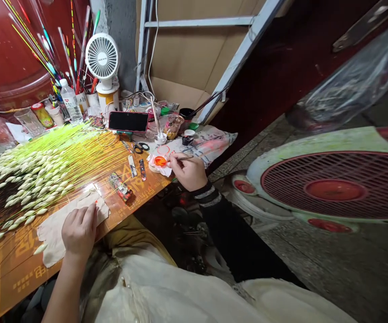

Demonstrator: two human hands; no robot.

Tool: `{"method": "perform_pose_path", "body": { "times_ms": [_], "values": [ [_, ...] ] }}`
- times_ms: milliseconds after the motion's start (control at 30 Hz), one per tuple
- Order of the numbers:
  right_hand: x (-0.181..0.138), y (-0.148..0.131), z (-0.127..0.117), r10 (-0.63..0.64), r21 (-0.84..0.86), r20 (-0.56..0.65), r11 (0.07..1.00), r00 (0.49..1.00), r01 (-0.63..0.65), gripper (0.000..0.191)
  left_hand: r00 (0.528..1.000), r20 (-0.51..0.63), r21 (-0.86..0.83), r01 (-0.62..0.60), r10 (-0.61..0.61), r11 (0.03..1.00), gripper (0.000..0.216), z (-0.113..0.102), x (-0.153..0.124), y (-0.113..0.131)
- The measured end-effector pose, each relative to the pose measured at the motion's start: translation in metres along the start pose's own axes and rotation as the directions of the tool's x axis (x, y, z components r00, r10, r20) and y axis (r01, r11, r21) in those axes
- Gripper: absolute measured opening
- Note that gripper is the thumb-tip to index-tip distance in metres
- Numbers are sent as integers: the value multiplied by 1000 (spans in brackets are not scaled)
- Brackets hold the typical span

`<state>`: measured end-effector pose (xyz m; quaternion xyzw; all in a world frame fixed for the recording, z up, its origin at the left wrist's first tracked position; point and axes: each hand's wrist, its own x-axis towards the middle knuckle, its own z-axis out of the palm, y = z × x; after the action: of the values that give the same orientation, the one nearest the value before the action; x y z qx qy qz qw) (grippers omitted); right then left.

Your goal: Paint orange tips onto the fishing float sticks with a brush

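Observation:
My right hand [189, 171] pinches a thin paintbrush [182, 158], its tip at a blob of orange-red paint [160, 161] in a small dish on white tissue. My left hand [79, 231] rests, fingers curled, on a beige cloth [57, 237] at the table's near edge. A tiny red mark shows at its fingertips, and anything thin held there is hard to make out. Many fishing floats [35, 179] with white bodies and long yellow-green stems lie side by side on the orange printed tabletop [140, 190], their stems running under and past the cloth.
Scissors [139, 148], a black phone [128, 121] and small paint pots crowd the table's back. Behind them stand a small white fan [102, 56] and pots of finished floats. A large floor fan [335, 189] stands to the right, beyond the table's edge.

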<state>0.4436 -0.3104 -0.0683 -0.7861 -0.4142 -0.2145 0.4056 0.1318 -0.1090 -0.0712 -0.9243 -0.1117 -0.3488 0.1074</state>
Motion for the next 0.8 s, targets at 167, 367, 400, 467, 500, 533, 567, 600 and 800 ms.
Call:
{"method": "perform_pose_path", "body": {
  "times_ms": [167,367,400,467,500,533,567,600,800],
  "values": [
    [-7,-2,-6,64,78,-33,995,997,-62,27,1000,1,6,-3,3,1000,22,0,-1,0],
    [-16,-6,-14,95,124,-66,988,993,-87,23,1000,-12,3,-6,6,1000,24,2,-3,-2],
    [-17,-6,-14,90,120,-69,989,994,-81,21,1000,-12,2,-6,6,1000,24,2,-2,-2],
    [-19,-6,-16,85,118,-67,990,994,-77,19,1000,-9,-4,-5,5,1000,23,2,-2,-2],
    [-20,-6,-16,91,124,-65,989,994,-83,19,1000,-7,-7,-4,4,1000,23,2,-2,-2],
    [-20,-6,-17,104,135,-59,986,993,-95,19,1000,-4,-8,-1,1,1000,23,1,-1,-1],
    [-20,-6,-18,120,148,-53,983,991,-111,20,1000,-2,-9,2,-2,1000,22,1,-1,-1],
    [-21,-7,-19,134,159,-51,979,990,-125,20,1000,-1,-8,3,-3,1000,22,1,-1,-1],
    [-19,-8,-28,144,163,-65,978,987,-132,19,1000,-5,-1,-10,10,1000,21,0,0,-1]
  ]
}}
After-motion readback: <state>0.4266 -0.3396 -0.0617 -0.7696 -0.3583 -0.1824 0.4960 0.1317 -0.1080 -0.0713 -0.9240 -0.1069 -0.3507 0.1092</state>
